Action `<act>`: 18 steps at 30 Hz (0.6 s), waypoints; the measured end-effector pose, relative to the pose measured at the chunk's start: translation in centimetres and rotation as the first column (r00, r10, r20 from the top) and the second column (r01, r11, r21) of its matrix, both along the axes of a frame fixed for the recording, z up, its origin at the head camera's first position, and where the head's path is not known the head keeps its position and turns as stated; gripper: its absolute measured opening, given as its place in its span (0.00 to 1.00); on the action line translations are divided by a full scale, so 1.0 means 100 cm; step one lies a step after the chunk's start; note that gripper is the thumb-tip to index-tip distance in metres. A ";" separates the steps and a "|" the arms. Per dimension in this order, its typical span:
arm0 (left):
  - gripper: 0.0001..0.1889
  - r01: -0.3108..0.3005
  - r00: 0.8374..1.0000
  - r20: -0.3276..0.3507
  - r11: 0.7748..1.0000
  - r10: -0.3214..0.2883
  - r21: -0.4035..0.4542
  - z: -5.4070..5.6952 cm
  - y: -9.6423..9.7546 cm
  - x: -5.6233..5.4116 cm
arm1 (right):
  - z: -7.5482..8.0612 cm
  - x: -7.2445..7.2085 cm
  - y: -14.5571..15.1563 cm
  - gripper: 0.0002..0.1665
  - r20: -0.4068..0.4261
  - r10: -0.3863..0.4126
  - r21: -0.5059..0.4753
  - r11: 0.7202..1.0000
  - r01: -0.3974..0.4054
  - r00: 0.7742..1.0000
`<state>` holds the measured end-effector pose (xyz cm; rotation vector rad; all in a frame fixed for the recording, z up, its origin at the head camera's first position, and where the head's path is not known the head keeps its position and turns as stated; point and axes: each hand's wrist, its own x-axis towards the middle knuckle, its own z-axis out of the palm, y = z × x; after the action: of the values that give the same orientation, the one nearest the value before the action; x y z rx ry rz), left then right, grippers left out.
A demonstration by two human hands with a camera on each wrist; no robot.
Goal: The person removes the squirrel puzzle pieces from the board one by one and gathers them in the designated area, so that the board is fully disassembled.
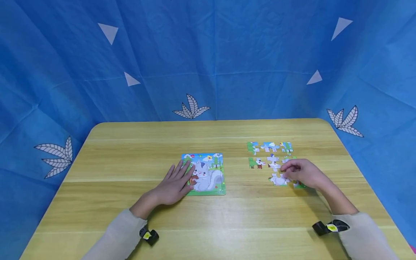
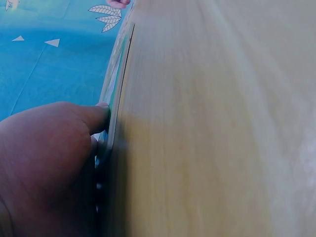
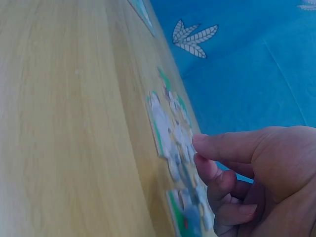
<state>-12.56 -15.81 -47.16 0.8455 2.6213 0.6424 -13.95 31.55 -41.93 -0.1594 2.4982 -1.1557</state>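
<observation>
My left hand point(image 1: 173, 186) lies with its fingers spread over the left part of a puzzle board point(image 1: 208, 193) showing a grey squirrel. In the left wrist view its thumb point(image 2: 96, 117) touches the board's edge. To the right, several loose jigsaw pieces are laid out in rows, among them a bottom piece point(image 1: 278, 180) and a middle piece point(image 1: 273, 162). Just above the right-hand pieces hovers my right hand point(image 1: 302, 173), fingers loosely bent, partly covering them. In the right wrist view, a small gap separates thumb and forefinger, and I see nothing between them.
Both items lie on a pale wooden table point(image 1: 247, 224). Blue cloth point(image 1: 214, 54) with white triangles and leaf prints hangs behind the table and along its sides. Each wrist carries a black strapped camera, such as the right camera point(image 1: 321, 228).
</observation>
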 end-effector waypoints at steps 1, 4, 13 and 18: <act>0.35 0.000 1.000 0.003 1.000 0.000 -0.003 0.000 0.000 0.000 | 0.001 0.000 -0.002 0.10 -0.009 0.002 0.001 1.000 -0.002 1.000; 0.35 -0.001 1.000 0.010 1.000 0.001 -0.008 0.000 0.000 0.000 | 0.004 -0.002 -0.010 0.11 -0.039 0.009 -0.001 1.000 -0.009 0.999; 0.35 0.000 1.000 0.007 1.000 0.000 -0.003 -0.001 0.000 -0.001 | 0.009 -0.008 -0.041 0.11 -0.070 0.060 -0.070 0.995 -0.065 0.996; 0.35 0.002 1.000 -0.004 1.000 -0.002 0.004 -0.001 0.001 0.000 | 0.009 -0.013 -0.061 0.09 -0.103 0.111 -0.092 0.988 -0.121 0.988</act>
<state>-12.60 -15.75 -47.29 0.8513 2.6231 0.6468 -15.22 25.50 -40.98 -0.3921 2.4793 -1.2498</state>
